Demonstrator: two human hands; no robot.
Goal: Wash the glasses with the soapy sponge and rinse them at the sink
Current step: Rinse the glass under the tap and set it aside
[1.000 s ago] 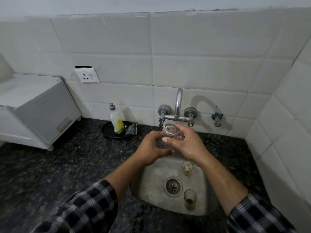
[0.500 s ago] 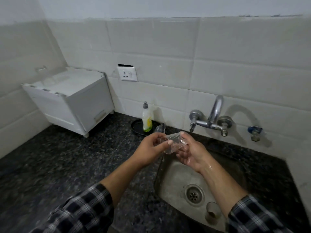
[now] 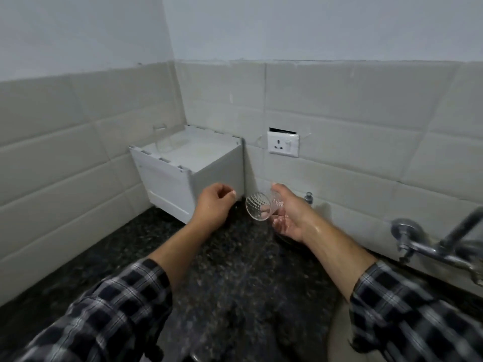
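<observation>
Glass (image 3: 262,208), one, gripped sideways by right hand (image 3: 288,220); left hand (image 3: 213,205) loosely curled, empty.

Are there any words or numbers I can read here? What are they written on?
None: no word, number or sign can be read here.
The socket is plain, with no marks to read.
The white box shows no label.
The glass has only a cut pattern.
Only the cap of the bottle shows behind the right hand, so any label is hidden.
</observation>
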